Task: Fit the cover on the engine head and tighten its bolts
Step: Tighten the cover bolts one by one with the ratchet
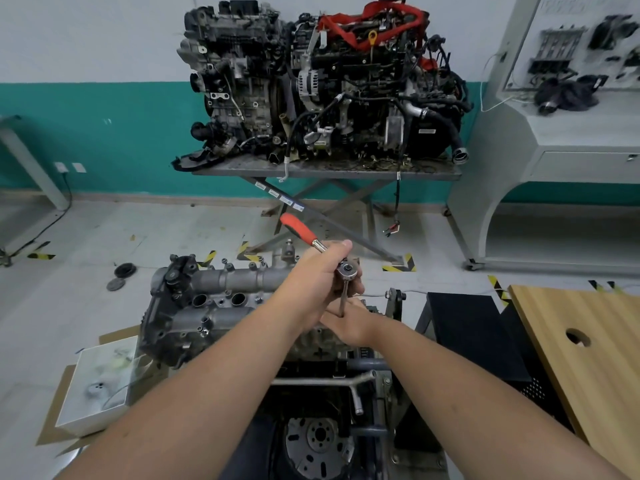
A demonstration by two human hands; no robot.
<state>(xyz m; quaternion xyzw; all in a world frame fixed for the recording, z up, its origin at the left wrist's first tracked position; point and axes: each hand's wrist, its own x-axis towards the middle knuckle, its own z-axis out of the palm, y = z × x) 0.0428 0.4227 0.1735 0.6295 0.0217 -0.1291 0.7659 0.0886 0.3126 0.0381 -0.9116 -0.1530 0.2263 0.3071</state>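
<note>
**Ratchet on the cover, bolts going in**

Workshop floor, 2 big engines on a lift table at the back. The cover already sits on the engine head, long axis running left-right. Left hand grips the ratchet near its head; right hand steadies the extension lower down, fingers hidden, so can't tell its grip. Extension stands about vertical, red handle pointing away-left.

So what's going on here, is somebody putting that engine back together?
Looks like it. A person is working a ratchet wrench with a red handle over the engine head on the stand. The left hand grips the wrench near its head, while the right hand steadies the extension bar below it. The bolt itself is hidden behind the hands. Two other engines sit on a table behind.
</note>
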